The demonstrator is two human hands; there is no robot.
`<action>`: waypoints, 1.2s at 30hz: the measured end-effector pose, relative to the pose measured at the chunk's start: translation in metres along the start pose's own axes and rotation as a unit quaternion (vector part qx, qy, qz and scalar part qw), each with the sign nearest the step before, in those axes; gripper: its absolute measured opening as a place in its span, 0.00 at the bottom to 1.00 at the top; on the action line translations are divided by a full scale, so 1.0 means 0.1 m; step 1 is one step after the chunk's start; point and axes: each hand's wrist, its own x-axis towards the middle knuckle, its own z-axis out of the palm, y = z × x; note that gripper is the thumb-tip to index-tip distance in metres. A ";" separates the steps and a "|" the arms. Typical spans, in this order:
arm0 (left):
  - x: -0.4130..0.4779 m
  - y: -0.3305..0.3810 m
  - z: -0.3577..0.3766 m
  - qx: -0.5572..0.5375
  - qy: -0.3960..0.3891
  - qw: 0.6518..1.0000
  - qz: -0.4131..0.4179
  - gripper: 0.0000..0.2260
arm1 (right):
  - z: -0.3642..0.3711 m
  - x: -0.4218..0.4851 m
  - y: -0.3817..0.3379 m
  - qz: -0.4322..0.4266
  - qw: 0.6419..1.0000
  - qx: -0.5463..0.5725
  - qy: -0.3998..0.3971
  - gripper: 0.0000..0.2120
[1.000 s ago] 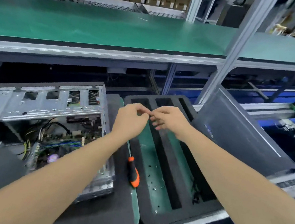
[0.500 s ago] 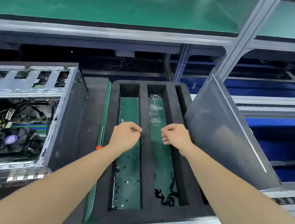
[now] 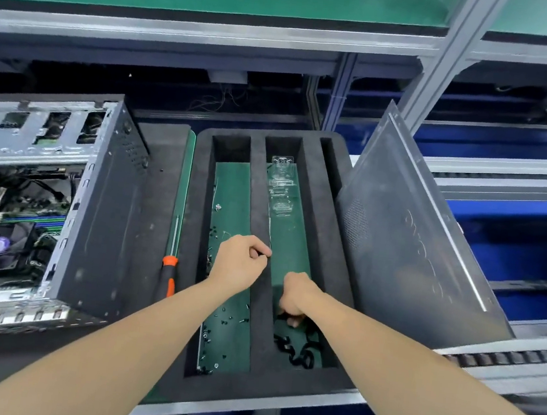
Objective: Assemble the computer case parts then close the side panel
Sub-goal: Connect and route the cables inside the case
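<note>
Sitting at the left of the tabletop [image 3: 161, 194], the computer case [image 3: 100, 221] is open, with board, fan and cables showing. It lies left of both hands, and the left hand is nearer to it. The side panel [image 3: 414, 244] is off the case and propped tilted against the right edge of the foam tray [image 3: 255, 178], nearer the right hand. There is a faint raised marking on its face, not readable, and no other brand or label is legible. The tray sits between case and panel, its long compartments running away from the person. A screwdriver [image 3: 170, 263] lies parallel to them just left of the tray, orange-and-black handle toward the person. The left hand [image 3: 238, 264] hangs over the rib between the left and middle compartments, fingers curled, thumb against forefinger; I cannot tell if anything is pinched. The right hand [image 3: 296, 295] dips into the near end of the middle compartment, fingertips among loose black pieces [image 3: 300, 350]; I cannot tell whether it grips one. Small screws [image 3: 225, 318] are scattered in the left compartment. Likely step: picking a small part, which must then travel left across the tray to the case.
</note>
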 end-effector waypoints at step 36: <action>-0.21 0.52 -1.64 -0.316 -0.052 0.945 0.066 0.11 | -2.26 -1.28 -1.48 -0.286 0.493 0.820 0.052 0.13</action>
